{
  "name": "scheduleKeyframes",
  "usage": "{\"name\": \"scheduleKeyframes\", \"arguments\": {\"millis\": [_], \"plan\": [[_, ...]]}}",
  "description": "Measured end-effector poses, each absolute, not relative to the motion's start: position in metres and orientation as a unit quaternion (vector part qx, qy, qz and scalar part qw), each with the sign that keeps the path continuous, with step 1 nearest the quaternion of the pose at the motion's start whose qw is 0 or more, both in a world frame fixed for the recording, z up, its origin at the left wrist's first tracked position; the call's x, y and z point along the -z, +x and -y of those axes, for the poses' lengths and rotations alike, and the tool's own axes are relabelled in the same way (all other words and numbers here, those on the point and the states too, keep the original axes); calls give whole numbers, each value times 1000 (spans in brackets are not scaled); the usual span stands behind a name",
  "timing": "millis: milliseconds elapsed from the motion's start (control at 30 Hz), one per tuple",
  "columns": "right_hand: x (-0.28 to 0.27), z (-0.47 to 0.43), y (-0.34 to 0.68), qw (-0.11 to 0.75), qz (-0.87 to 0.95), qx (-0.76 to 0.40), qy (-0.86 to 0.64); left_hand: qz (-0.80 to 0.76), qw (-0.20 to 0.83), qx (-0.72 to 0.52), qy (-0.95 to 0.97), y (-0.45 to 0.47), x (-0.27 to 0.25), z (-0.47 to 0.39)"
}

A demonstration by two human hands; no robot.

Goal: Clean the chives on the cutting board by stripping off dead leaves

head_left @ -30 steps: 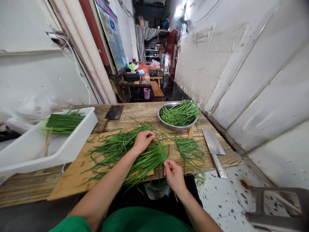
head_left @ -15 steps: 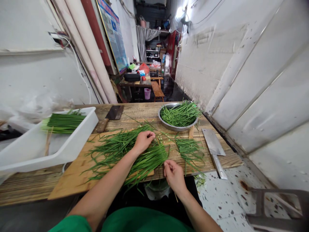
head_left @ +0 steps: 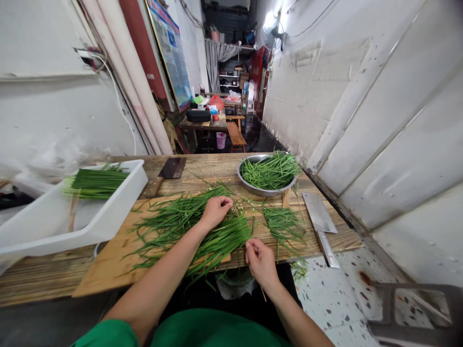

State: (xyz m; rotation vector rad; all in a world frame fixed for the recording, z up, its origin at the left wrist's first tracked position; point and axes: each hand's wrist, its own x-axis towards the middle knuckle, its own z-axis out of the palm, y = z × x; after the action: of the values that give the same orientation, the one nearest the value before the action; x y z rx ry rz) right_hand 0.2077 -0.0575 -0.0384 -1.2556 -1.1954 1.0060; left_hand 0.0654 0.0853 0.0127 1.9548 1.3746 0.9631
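Green chives (head_left: 224,236) lie in a loose bundle across a wooden cutting board (head_left: 104,262) and the tabletop. Resting over the bundle's upper side, my left hand (head_left: 215,211) has its thumb and fingertips pinched together; whatever they may hold is too small to make out. My right hand (head_left: 261,260) is closed in a pinch at the bundle's right end, close to the cut tips. A thin yellowish stalk (head_left: 264,294) pokes out below that wrist, but I cannot tell whether the fingers grip it. Right of the bundle is a smaller pile of chives (head_left: 284,224).
A metal bowl (head_left: 249,187) heaped with chives stands at the back. One cleaver (head_left: 320,214) lies on the right, another dark-bladed cleaver (head_left: 172,167) at back left. A white tray (head_left: 108,219) holds more chives. A grey stool (head_left: 388,308) stands at lower right.
Both hands and the chives keep their places. Only a very slight shift of the camera shows.
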Motion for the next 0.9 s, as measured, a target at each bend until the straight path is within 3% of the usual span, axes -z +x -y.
{"name": "scheduleKeyframes", "arguments": {"millis": [900], "plan": [[42,57,207,544,497,-426,-524,-487,268,-366,746,66,-9,-85]]}}
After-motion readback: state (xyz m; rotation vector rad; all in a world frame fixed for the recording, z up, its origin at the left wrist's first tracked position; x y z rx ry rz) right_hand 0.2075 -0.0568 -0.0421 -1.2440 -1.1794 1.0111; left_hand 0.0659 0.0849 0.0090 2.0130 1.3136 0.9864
